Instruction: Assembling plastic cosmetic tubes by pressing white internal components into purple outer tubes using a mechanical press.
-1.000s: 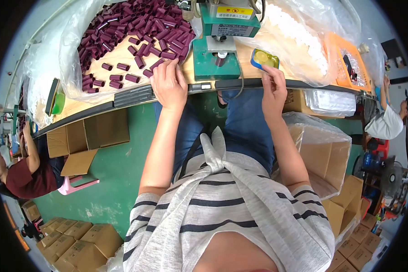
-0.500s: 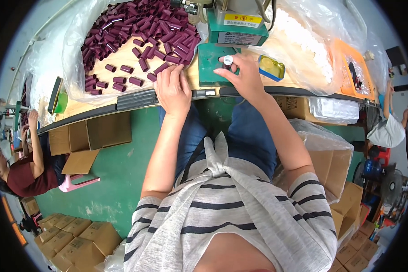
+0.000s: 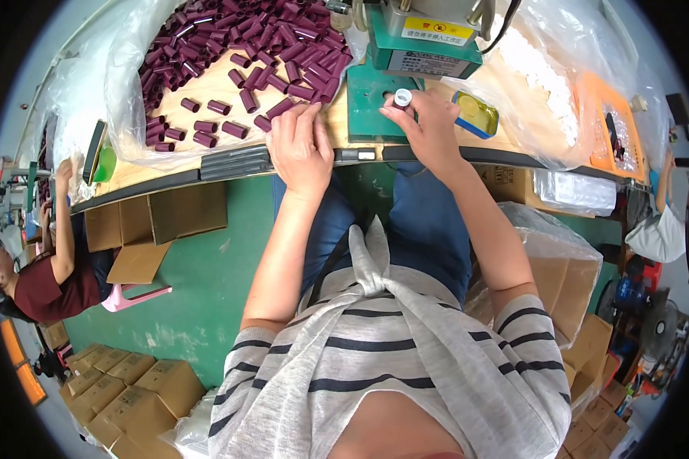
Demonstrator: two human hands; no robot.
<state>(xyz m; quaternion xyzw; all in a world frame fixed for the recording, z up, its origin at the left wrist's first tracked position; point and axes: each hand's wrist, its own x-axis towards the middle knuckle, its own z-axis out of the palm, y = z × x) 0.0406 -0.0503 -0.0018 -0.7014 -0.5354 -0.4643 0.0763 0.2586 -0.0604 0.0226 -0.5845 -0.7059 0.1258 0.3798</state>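
Note:
My left hand (image 3: 302,145) lies flat near the bench edge, fingertips touching dark maroon tubes (image 3: 237,61) spread on clear plastic. Whether it grips one I cannot tell. My right hand (image 3: 429,126) pinches a small white cap (image 3: 403,98) over the green base (image 3: 369,107) of a green press machine (image 3: 425,34). A pile of white caps (image 3: 540,73) lies on plastic to the right of the machine.
A small blue-rimmed tin (image 3: 475,115) and an orange tray (image 3: 616,130) sit on the right of the bench. Cardboard boxes (image 3: 157,222) stand under the bench and at the lower left. A person in a maroon shirt (image 3: 42,283) sits at the left; another person (image 3: 662,222) works at the right.
My right hand moved from the tin at the right edge over to the machine's green base, now holding a white cap. My left hand slid slightly forward onto the maroon tubes.

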